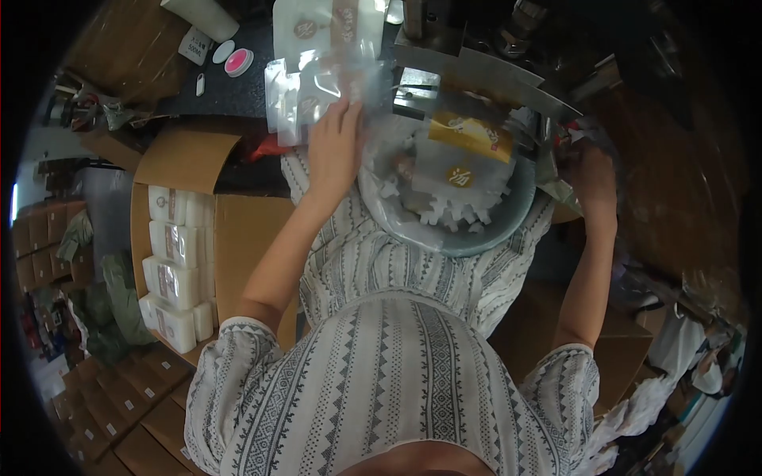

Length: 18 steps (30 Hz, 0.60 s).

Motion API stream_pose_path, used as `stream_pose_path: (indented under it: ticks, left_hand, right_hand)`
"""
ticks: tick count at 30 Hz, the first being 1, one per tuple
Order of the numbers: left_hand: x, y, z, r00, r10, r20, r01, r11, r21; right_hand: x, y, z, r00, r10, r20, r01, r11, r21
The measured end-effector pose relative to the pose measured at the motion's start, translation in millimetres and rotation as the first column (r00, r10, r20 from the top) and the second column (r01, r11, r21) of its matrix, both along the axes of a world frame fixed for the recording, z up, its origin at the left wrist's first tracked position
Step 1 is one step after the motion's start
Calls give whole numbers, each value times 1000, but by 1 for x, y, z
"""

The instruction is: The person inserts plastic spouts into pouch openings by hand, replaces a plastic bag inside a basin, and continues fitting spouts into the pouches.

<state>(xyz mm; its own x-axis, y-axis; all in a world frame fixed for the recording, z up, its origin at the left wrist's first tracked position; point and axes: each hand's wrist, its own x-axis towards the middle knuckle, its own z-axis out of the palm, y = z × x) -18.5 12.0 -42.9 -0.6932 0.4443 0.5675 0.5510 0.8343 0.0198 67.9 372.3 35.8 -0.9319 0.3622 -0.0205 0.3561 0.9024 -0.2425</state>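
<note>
My left hand (334,151) lies on a stack of clear printed plastic bags (286,99) at the table's front edge, its fingers stretched out over them. At the right, my right hand (595,176) is beside the metal machine (508,79); its fingers are dark and blurred, so their grip is unclear. A pale green packet (560,190) is close to that hand. Between my hands, a grey-blue basin (456,247) rests on my lap. In it are white plastic offcuts (456,213) and a printed piece of film with a gold band (468,136).
On my left stands an open cardboard box (254,258) packed with rows of white printed packs (176,242). A pink round tin (238,63) and a white cup (202,17) are on the dark table (242,95). Several cartons (119,393) fill the floor at lower left.
</note>
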Motion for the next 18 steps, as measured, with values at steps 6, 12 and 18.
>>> stream_pose_path:
  ticks: [6, 12, 18]
  left_hand:
    - [4, -21, 23, 966, 39, 257, -103, 965, 241]
    - [13, -7, 62, 984, 104, 146, -146, 937, 316]
    - [44, 20, 93, 976, -158, 150, 100, 937, 334]
  right_hand:
    - [-1, 1, -7, 1000, -29, -10, 28, 999, -15]
    - [10, -21, 24, 950, 13, -312, -57, 989, -133]
    - [7, -105, 53, 729, 384, -567, -598, 760, -255]
